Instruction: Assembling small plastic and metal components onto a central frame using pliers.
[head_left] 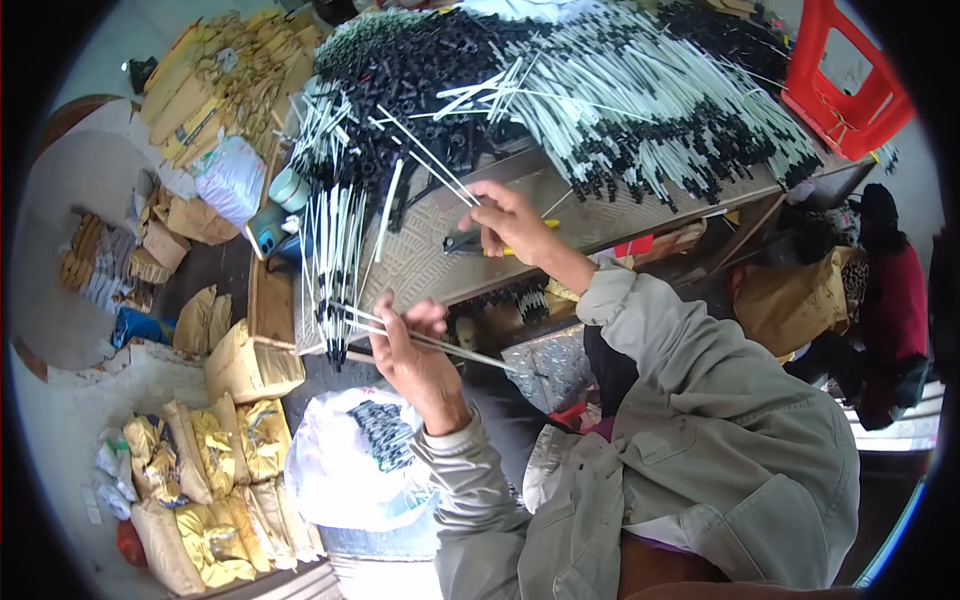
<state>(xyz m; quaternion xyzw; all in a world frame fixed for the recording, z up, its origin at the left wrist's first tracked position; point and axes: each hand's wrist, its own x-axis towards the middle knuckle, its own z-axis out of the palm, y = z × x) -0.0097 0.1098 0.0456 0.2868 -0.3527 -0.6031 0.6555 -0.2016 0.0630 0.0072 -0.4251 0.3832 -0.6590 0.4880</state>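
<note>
My left hand (415, 365) is closed around a few thin white rods (465, 353) beside the table's front edge. To its upper right, my right hand (510, 222) pinches two more slim white rods (420, 148), which slant up and left over the table. A bundle of white rods with black ends (338, 235) lies just left of my left hand. Under my right hand rests a pair of pliers (462, 243) with a yellow handle. One loose white rod (388, 208) lies on the wooden tabletop (425, 240) between the bundle and the pliers.
Black plastic parts (430, 65) are heaped at the back, beside a large pile of black-ended white rods (620, 90). A red plastic stool (835, 90) stands at far right. Below left are a white plastic bag (345, 485), a cardboard box (250, 368) and brown packages (165, 540).
</note>
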